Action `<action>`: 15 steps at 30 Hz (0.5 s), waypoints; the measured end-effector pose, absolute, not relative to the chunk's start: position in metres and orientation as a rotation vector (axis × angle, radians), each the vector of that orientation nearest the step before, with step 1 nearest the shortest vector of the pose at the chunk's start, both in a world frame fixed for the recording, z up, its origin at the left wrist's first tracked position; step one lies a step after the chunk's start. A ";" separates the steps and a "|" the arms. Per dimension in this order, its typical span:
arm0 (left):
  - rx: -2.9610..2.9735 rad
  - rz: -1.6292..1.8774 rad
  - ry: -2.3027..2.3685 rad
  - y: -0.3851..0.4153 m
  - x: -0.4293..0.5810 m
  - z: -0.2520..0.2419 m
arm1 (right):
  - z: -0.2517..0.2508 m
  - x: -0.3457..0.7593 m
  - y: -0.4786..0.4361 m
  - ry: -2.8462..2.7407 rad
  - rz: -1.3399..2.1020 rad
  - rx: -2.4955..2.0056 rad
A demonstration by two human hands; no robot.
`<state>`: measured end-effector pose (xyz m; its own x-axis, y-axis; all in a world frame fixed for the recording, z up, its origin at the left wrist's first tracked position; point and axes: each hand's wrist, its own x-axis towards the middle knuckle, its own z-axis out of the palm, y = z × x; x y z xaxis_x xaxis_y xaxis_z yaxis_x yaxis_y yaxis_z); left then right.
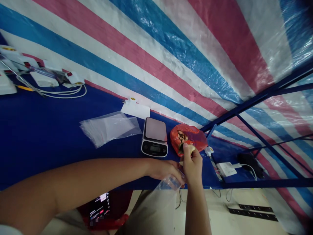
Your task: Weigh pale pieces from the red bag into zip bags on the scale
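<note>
Head view: I'm looking down on the blue counter (49, 130).
Left hand (166, 170): gripping a clear plastic bag (166, 186) that overhangs the front edge.
Right hand (193, 164): pinching a pale piece (191, 148), possibly a dried slice, at the red plastic bag (197, 134).
Digital scale (156, 129): left of the red plastic bag.

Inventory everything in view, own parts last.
Digital scale: one, white/black, centre
Plastic bag: one, red, right of scale
Resealable bags: several, clear, left of scale
Flat object: one, white, rear edge
Chargers, cables: several, mostly white, both ends
Box: one, white, right end
Bundle: one, black, right end
Phone: one, dark, below table
Strips: two, black, floor
Sheeting: count unclear, red-white-blue, rear
Frame: one, blue, right
Table: one, blue, middle
Held bag: one, clear, left grip
Held piece: one, pale, right grip
Grips, forearms: two each, bare, foreground
</note>
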<state>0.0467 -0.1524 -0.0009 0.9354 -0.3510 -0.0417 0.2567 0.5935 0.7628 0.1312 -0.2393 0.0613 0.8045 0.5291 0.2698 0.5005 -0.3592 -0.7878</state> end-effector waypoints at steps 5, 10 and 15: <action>0.867 -0.354 -0.182 -0.153 0.048 -0.004 | 0.065 0.118 -0.249 -0.833 -0.036 -2.058; 0.853 -0.356 -0.175 -0.151 0.050 -0.003 | 0.068 0.116 -0.257 -0.889 0.019 -2.028; 0.885 -0.336 -0.170 -0.154 0.054 -0.009 | 0.064 0.116 -0.257 -0.954 0.094 -1.957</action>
<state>0.0539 -0.1544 -0.0090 0.9343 -0.3563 0.0076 0.2169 0.5853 0.7813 0.1157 -0.2574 0.0641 0.6959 0.6531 0.2987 0.5826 -0.2703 -0.7665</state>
